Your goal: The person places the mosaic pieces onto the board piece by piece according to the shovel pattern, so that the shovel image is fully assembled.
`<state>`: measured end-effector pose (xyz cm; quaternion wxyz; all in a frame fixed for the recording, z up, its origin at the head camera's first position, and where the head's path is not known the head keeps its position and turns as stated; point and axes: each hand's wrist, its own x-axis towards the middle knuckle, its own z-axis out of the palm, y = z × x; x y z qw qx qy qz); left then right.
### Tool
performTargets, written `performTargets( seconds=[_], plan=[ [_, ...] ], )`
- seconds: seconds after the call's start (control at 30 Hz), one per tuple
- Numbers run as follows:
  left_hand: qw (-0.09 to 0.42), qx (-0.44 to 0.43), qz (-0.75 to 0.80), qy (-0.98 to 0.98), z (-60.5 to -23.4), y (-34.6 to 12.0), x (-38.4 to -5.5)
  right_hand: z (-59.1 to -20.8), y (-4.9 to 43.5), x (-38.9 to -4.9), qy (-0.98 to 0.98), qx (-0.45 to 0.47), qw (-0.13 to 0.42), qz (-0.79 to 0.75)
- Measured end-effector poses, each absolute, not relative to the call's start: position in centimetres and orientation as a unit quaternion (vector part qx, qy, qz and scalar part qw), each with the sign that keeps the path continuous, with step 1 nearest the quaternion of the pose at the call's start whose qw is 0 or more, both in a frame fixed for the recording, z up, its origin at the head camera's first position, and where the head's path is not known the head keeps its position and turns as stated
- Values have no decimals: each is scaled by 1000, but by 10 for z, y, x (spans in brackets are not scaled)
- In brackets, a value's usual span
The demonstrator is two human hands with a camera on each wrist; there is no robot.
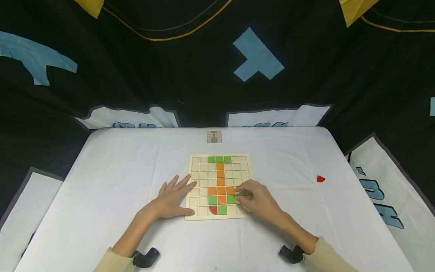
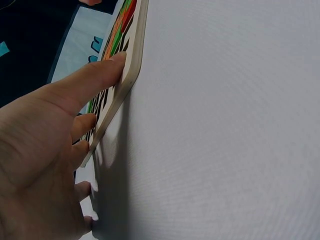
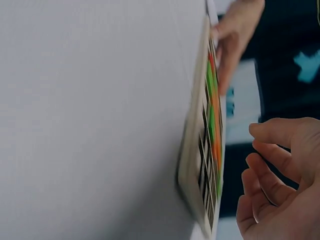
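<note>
A pale wooden grid board (image 1: pixel 201 183) lies flat on the table. On it, orange square tiles (image 1: pixel 220 173) form an upright column with a crosspiece low down. Green tiles (image 1: pixel 219 159) make a row at the top, with others near the bottom. Beside the lowest green tile lies a red quarter-round tile (image 1: pixel 213 210). My left hand (image 1: pixel 169 200) rests with spread fingers on the board's left edge, its thumb (image 2: pixel 95 80) touching the near corner. My right hand (image 1: pixel 259 198) hovers by the board's right side, fingers loosely curled; nothing shows between its fingertips (image 3: pixel 257 131).
Behind the board lies a small card (image 1: pixel 214 136) with a grid pattern picture. A loose red quarter-round piece (image 1: pixel 321 178) lies on the white tablecloth (image 1: pixel 289 158) to the right. A black patterned cloth (image 1: pixel 204 87) hangs behind the table.
</note>
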<state>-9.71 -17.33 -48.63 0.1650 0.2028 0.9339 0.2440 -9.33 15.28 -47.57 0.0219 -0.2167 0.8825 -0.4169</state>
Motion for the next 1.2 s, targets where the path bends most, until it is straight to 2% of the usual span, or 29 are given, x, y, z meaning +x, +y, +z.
performTargets(
  seconds=[0.43,0.7,0.8,1.03,1.2],
  plan=[
    [163,206,246,933,-487,-174,-96,-472,241,-106,913,-109,-57,-389],
    [162,207,246,933,-487,-174,-97,-471,293,-113,918,-53,-71,-387],
    [163,205,245,934,-487,-174,-97,-471,311,-117,919,-26,-62,-388],
    [164,202,246,934,-487,-173,-96,-473,351,-124,901,50,4,-431],
    [163,203,246,934,-486,-173,-97,-479,370,-127,908,50,31,-415]
  ],
)
